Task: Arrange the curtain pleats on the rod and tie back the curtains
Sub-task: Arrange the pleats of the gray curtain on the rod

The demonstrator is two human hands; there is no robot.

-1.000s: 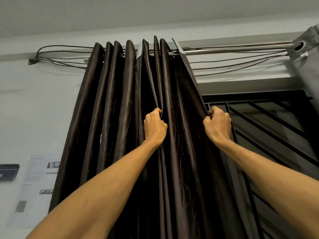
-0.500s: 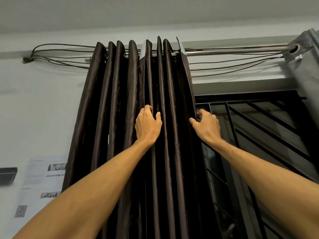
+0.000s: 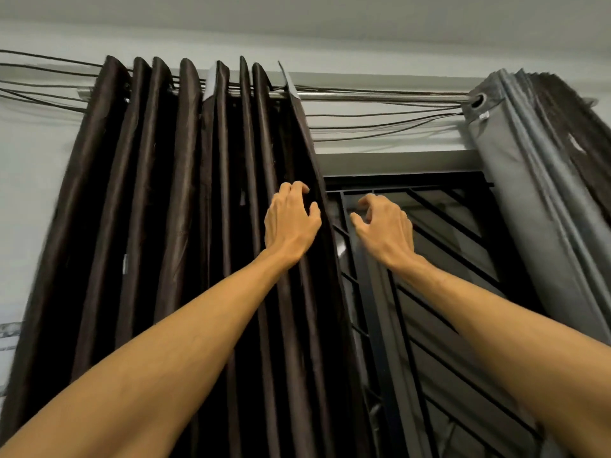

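My left hand [image 3: 291, 223] lies against the dark curtain [image 3: 158, 209], fingers bent on its outermost pleat; I cannot tell whether they pinch the fabric. My right hand [image 3: 385, 226], just beside it, is loosely curled and grasps nothing. Above both hands the pleats hang bunched on the rod [image 3: 380, 95].

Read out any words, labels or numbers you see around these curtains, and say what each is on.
No text can be read.
Small white tag on the grey fabric curtain: too small to read.
Paper sheet at the left edge of the wall: blurred, unreadable.
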